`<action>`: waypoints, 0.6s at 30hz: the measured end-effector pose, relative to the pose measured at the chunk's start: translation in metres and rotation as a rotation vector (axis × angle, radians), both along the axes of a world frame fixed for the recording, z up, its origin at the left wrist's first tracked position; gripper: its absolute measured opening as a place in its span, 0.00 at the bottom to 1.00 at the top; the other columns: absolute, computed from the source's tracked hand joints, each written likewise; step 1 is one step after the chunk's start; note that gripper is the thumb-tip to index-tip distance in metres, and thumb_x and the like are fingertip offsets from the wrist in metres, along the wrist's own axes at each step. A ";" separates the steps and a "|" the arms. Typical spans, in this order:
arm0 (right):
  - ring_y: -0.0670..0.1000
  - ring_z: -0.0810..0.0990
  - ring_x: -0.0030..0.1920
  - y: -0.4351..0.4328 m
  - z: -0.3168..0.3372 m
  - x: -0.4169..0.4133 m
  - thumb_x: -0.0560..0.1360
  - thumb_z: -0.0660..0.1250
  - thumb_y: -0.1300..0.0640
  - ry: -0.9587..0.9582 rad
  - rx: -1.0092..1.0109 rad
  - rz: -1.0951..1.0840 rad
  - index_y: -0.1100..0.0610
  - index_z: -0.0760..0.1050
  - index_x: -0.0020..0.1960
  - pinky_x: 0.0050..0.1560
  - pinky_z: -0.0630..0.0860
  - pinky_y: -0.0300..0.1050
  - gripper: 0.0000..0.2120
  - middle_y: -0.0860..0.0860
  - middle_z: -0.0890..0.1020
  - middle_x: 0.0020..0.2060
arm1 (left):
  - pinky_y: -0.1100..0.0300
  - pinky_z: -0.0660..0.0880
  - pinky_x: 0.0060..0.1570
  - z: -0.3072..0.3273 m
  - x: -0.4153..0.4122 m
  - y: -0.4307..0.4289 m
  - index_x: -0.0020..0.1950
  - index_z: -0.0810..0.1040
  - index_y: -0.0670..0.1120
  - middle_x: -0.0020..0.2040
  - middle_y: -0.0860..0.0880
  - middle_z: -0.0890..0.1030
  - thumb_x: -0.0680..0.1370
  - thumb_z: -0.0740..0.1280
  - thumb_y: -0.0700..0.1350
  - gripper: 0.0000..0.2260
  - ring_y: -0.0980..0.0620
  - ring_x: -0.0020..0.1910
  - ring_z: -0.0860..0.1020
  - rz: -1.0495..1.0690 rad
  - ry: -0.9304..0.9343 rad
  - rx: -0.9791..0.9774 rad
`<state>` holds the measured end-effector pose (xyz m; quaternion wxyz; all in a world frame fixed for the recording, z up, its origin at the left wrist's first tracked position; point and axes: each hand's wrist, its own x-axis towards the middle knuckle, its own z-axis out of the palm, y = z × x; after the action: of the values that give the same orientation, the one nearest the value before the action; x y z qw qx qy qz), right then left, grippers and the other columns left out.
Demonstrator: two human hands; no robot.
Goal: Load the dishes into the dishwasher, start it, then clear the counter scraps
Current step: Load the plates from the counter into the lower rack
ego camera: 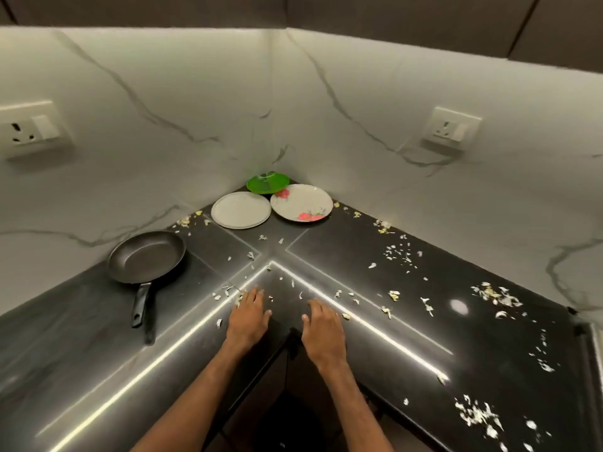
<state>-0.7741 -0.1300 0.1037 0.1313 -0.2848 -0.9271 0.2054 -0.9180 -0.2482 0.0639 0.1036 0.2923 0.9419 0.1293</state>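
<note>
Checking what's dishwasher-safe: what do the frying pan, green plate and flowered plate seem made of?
Frying pan: probably metal, with a dull dark-grey coating inside that looks nonstick.
Green plate: likely plastic, judging by its bright, glossy colour.
Flowered plate: off-white with printed pink flowers and a soft sheen; melamine or ceramic, cannot tell which.

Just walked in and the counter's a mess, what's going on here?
A person's left hand and right hand rest on the dark corner counter, holding nothing. A green plate, a white plate, a flowered plate and a frying pan sit unloaded on it. Pale scraps lie scattered, mostly to the right.
</note>
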 end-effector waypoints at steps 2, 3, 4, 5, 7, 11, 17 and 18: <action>0.52 0.75 0.67 0.007 0.001 -0.021 0.80 0.63 0.54 -0.023 -0.023 0.052 0.56 0.72 0.69 0.71 0.67 0.48 0.18 0.51 0.77 0.65 | 0.44 0.58 0.75 -0.006 -0.016 0.004 0.80 0.55 0.46 0.81 0.47 0.54 0.82 0.59 0.56 0.29 0.47 0.79 0.54 0.044 -0.002 -0.038; 0.52 0.75 0.66 0.012 0.001 -0.032 0.80 0.63 0.54 -0.029 -0.041 0.077 0.56 0.72 0.69 0.70 0.67 0.47 0.18 0.51 0.77 0.65 | 0.43 0.55 0.75 -0.009 -0.026 0.008 0.80 0.54 0.46 0.81 0.47 0.52 0.82 0.57 0.57 0.30 0.46 0.80 0.51 0.069 -0.011 -0.058; 0.52 0.75 0.66 0.020 0.000 -0.046 0.80 0.63 0.54 -0.042 -0.059 0.103 0.56 0.72 0.69 0.70 0.67 0.46 0.18 0.51 0.77 0.65 | 0.41 0.51 0.75 -0.012 -0.039 0.012 0.81 0.53 0.46 0.82 0.47 0.49 0.82 0.56 0.59 0.31 0.46 0.80 0.49 0.097 -0.026 -0.069; 0.52 0.74 0.67 0.027 0.001 -0.058 0.80 0.62 0.55 -0.057 -0.077 0.126 0.56 0.72 0.70 0.70 0.67 0.45 0.18 0.51 0.77 0.66 | 0.40 0.48 0.75 -0.016 -0.052 0.017 0.81 0.51 0.46 0.82 0.47 0.47 0.83 0.54 0.60 0.31 0.46 0.80 0.46 0.126 -0.041 -0.079; 0.52 0.75 0.66 0.046 0.002 -0.083 0.81 0.62 0.55 -0.094 -0.081 0.179 0.56 0.71 0.70 0.69 0.67 0.45 0.18 0.52 0.77 0.66 | 0.39 0.42 0.75 -0.022 -0.080 0.026 0.81 0.48 0.46 0.81 0.48 0.41 0.83 0.49 0.62 0.33 0.47 0.80 0.41 0.195 -0.077 -0.079; 0.52 0.71 0.69 0.085 0.001 -0.141 0.82 0.60 0.54 -0.171 -0.086 0.260 0.57 0.68 0.73 0.71 0.64 0.44 0.20 0.53 0.75 0.69 | 0.42 0.37 0.75 -0.032 -0.139 0.040 0.81 0.42 0.45 0.80 0.48 0.34 0.81 0.43 0.66 0.35 0.48 0.79 0.36 0.309 -0.113 -0.065; 0.53 0.74 0.68 0.125 -0.003 -0.254 0.81 0.62 0.54 -0.149 -0.303 0.272 0.56 0.70 0.72 0.67 0.67 0.44 0.20 0.53 0.77 0.67 | 0.43 0.37 0.77 -0.053 -0.193 0.055 0.80 0.36 0.48 0.79 0.48 0.34 0.76 0.35 0.71 0.39 0.49 0.78 0.34 0.419 -0.089 -0.016; 0.54 0.74 0.67 0.129 -0.006 -0.274 0.80 0.63 0.54 -0.143 -0.394 0.232 0.56 0.71 0.71 0.66 0.68 0.44 0.20 0.53 0.77 0.66 | 0.44 0.37 0.77 -0.056 -0.194 0.057 0.80 0.37 0.48 0.80 0.49 0.35 0.76 0.34 0.71 0.39 0.49 0.79 0.35 0.429 -0.038 -0.011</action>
<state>-1.0479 -0.0013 0.0979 -0.0172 -0.2101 -0.9025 0.3755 -1.1118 -0.1914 0.0077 0.0931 0.0819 0.9811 0.1489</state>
